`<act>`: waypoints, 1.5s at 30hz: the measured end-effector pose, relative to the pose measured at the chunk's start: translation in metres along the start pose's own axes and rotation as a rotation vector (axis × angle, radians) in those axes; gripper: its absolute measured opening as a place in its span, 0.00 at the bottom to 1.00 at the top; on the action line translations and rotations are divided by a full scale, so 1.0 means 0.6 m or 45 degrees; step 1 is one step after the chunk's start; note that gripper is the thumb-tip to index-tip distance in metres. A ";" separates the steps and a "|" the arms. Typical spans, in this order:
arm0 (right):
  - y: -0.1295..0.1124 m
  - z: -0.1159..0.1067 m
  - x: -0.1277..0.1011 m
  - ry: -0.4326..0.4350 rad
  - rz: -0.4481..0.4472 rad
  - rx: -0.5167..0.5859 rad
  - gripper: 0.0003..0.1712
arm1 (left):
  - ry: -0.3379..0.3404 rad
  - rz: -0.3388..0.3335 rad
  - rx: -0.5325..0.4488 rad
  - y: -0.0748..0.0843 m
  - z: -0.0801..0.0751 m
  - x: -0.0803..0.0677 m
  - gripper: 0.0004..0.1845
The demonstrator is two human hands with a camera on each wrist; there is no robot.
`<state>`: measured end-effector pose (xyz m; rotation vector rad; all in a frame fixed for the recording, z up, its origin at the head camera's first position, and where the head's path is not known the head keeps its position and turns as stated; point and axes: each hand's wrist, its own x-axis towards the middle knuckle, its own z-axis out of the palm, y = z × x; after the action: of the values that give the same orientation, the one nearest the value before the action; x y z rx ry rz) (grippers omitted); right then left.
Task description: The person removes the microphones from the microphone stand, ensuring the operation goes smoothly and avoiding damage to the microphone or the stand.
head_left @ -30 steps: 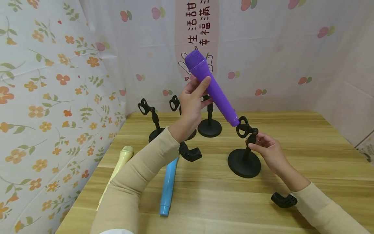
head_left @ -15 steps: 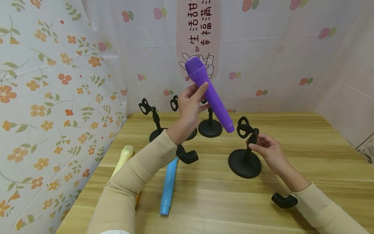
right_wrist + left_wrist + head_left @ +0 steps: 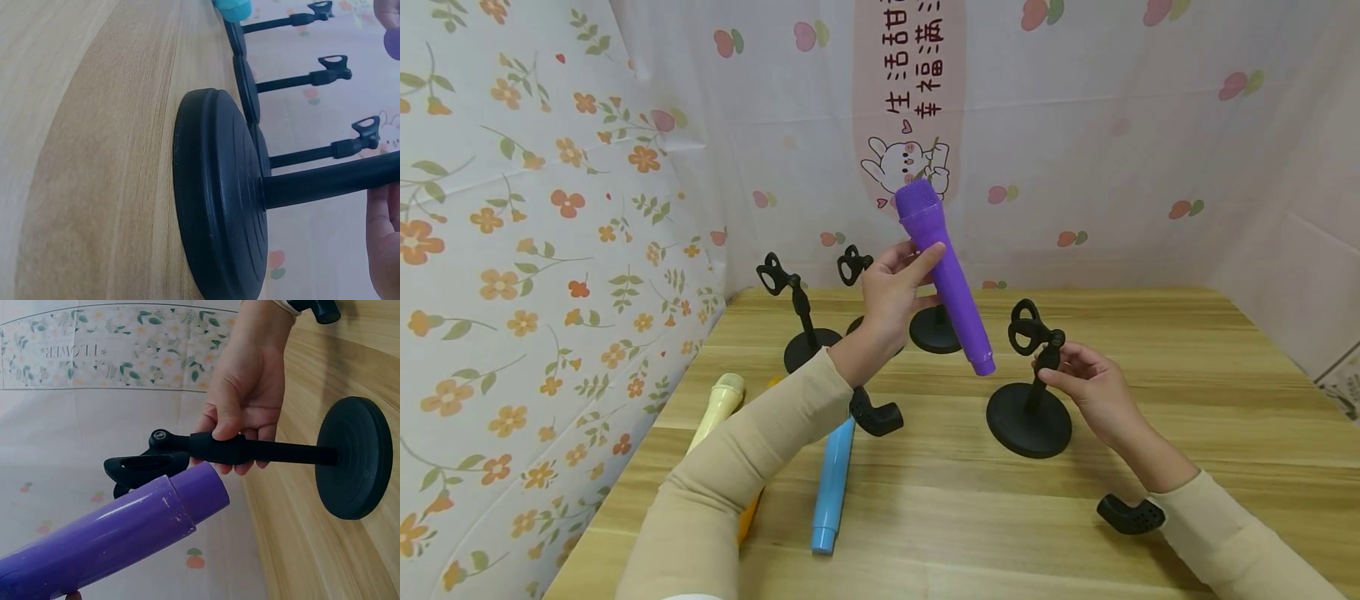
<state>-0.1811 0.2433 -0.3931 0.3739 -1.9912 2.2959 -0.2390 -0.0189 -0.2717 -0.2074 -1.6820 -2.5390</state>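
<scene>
Purple microphone [image 3: 945,279] sits in my left hand [image 3: 891,302], fingers and thumb curled round its upper body just below the mesh head, so it hangs tilted in the air with the head up toward the back wall and the tail end pointing down and to the right. That tail end is just beside the clip of the black stand [image 3: 1030,392] but apart from it; the left wrist view shows the purple end close under the clip. My right hand [image 3: 1086,392] grips the stand's upright post, fingers wrapped round it just below the clip, while the round base rests flat on the wooden table [image 3: 1187,400]. Behind my left hand three more black stands [image 3: 801,321] are ranged toward the rear of the table, each with a clip on top. On the left side of the table lie a blue microphone [image 3: 832,479] and a cream microphone [image 3: 718,406], with something orange partly hidden under my left sleeve. Floral and fruit-printed sheets [image 3: 535,250] cover the walls.
</scene>
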 end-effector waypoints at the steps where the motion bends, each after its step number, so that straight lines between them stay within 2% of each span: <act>1: 0.000 0.000 0.000 0.000 0.001 0.002 0.16 | -0.001 0.000 -0.001 -0.002 -0.001 0.000 0.18; 19: 0.000 0.002 -0.002 -0.014 -0.003 0.022 0.16 | 0.003 -0.056 -0.001 -0.028 -0.019 -0.007 0.18; 30: -0.001 0.001 -0.002 -0.020 -0.017 0.043 0.16 | 0.024 -0.087 0.112 -0.039 -0.035 -0.011 0.21; 38: 0.000 0.000 -0.001 -0.030 -0.020 0.057 0.17 | 0.021 -0.089 0.116 -0.050 -0.045 -0.016 0.19; 45: -0.001 0.000 0.000 -0.032 -0.023 0.059 0.17 | -0.007 -0.143 0.157 -0.060 -0.056 -0.020 0.20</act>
<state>-0.1809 0.2433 -0.3926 0.4246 -1.9399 2.3417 -0.2346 -0.0360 -0.3195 -0.1142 -1.8959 -2.5019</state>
